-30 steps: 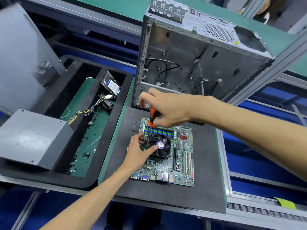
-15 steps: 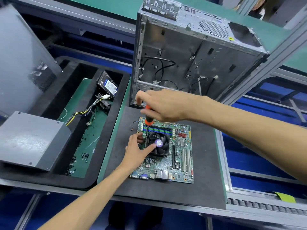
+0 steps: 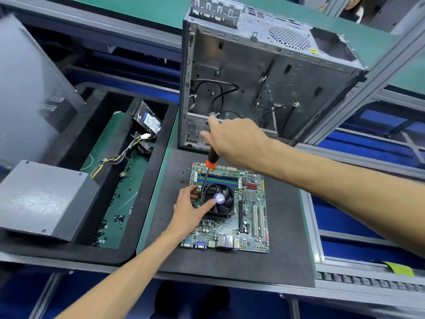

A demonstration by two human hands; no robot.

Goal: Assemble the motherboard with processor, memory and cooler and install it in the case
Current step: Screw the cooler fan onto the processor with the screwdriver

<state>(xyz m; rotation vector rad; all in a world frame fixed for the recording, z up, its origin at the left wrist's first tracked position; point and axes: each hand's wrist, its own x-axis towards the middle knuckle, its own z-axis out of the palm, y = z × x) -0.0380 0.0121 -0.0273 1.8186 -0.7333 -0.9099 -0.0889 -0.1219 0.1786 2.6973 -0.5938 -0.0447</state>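
A green motherboard (image 3: 250, 226) lies flat on a dark mat (image 3: 282, 254). A black cooler fan (image 3: 224, 203) with a purple hub sits on it, below the memory sticks (image 3: 218, 180). My right hand (image 3: 236, 141) grips an orange-and-black screwdriver (image 3: 210, 161), whose tip stands at the cooler's upper left corner. My left hand (image 3: 188, 208) rests on the cooler's left side, the forefinger stretched toward the hub. The open metal case (image 3: 264, 84) stands upright behind the board.
A black foam tray (image 3: 115, 256) at the left holds a hard drive (image 3: 148, 118), a bundle of cables (image 3: 119, 157), several loose screws (image 3: 115, 222) and a grey power supply (image 3: 39, 196). A grey side panel (image 3: 27, 88) leans at the far left. A conveyor rail (image 3: 368, 277) runs along the right.
My right hand has lifted slightly and turned on the screwdriver handle; more of the handle shows below it. The left hand stays on the cooler.
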